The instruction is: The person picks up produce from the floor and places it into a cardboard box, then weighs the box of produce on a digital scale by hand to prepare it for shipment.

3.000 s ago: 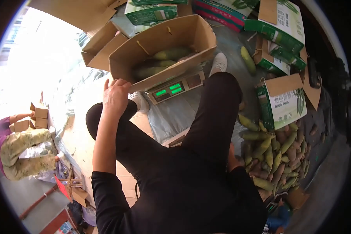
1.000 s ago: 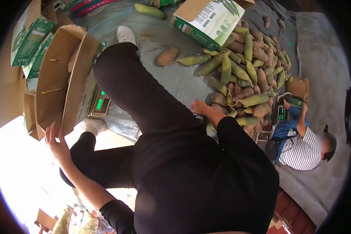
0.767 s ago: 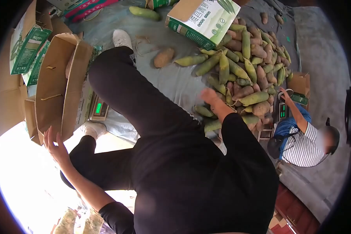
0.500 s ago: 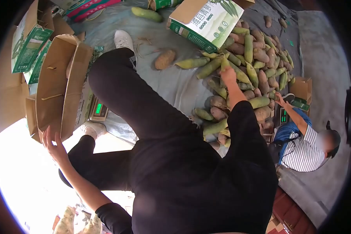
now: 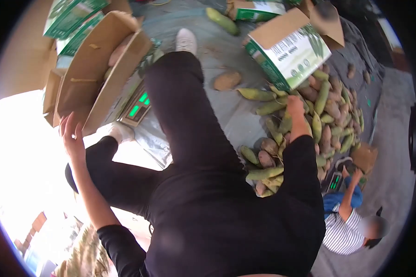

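Left hand (image 5: 71, 136): fingers spread, empty, just beside open carton (image 5: 92, 74).
Right hand (image 5: 295, 107): down on vegetable pile (image 5: 323, 115); grip cannot be told.

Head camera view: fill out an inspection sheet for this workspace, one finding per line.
Surface: grey floor sheet under everything.
Job's things: pile of green and brown produce on the sheet; open brown carton tilted on a scale with green digits lit.
Clutter: green-and-white printed box at the pile's top edge; one brown piece and one green piece lying apart; more green boxes behind the carton.
Grippers: right hand down on the pile, grasp not clear; left hand open, fingers spread, near the carton's corner.
Cables: nothing seen.
Surroundings: another person in a striped top beside a second scale.
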### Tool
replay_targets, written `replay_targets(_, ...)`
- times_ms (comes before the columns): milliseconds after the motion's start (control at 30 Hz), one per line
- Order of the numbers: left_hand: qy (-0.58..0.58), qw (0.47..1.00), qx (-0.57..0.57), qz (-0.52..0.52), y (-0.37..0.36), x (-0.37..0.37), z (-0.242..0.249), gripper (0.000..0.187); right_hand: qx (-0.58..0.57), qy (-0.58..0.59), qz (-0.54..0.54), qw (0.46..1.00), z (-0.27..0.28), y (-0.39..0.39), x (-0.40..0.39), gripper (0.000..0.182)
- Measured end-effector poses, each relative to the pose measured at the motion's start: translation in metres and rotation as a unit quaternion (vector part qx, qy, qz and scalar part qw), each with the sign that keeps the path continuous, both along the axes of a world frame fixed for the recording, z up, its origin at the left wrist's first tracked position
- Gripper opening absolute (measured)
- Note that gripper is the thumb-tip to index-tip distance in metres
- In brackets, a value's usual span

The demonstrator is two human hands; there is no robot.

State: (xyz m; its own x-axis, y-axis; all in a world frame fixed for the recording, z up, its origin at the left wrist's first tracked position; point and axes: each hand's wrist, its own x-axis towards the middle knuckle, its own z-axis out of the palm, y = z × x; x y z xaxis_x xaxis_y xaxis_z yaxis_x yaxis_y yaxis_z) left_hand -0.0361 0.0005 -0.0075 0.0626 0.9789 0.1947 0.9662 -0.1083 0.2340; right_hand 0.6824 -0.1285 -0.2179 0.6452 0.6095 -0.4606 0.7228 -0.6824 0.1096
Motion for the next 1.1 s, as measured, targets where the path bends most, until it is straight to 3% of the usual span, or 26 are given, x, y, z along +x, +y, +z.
replay_targets(167,0.008,1.0,0.006,0.003,0.003,0.007,0.005,0.034,0.088,-0.044,0.067,0.993,0.012,-0.001,-0.02,0.019)
replay_targets(233,0.005,1.0,0.02,0.007,0.002,0.007,0.005,0.034,0.207,0.041,0.039,0.977,-0.011,-0.008,-0.007,0.019)
replay_targets(333,0.02,0.999,0.026,0.021,0.001,0.005,0.004,0.035,0.286,0.114,0.05,0.95,-0.025,-0.021,-0.013,0.018)
replay_targets(433,0.009,0.999,0.022,0.03,0.0,0.002,0.004,0.036,0.28,0.181,0.034,0.942,-0.003,-0.026,-0.05,0.016)
replay_targets(600,0.007,0.998,0.008,0.065,-0.003,0.006,0.013,0.036,0.282,0.268,-0.062,0.919,-0.01,-0.05,-0.055,0.018)
replay_targets(633,0.0,0.998,0.006,0.067,-0.005,0.005,0.014,0.037,0.283,0.268,-0.056,0.919,-0.004,-0.052,-0.056,0.018)
replay_targets(700,-0.008,0.998,0.01,0.061,-0.006,0.002,0.015,0.037,0.36,0.313,-0.141,0.868,0.015,-0.051,-0.059,0.02)
replay_targets(833,-0.011,0.997,-0.005,0.077,-0.01,-0.003,0.014,0.041,0.373,0.325,-0.165,0.853,0.053,-0.035,-0.059,0.019)
replay_targets(1100,-0.022,0.995,0.0,0.1,-0.015,-0.01,0.004,0.045,0.471,0.393,-0.054,0.788,0.205,0.087,-0.172,0.016)
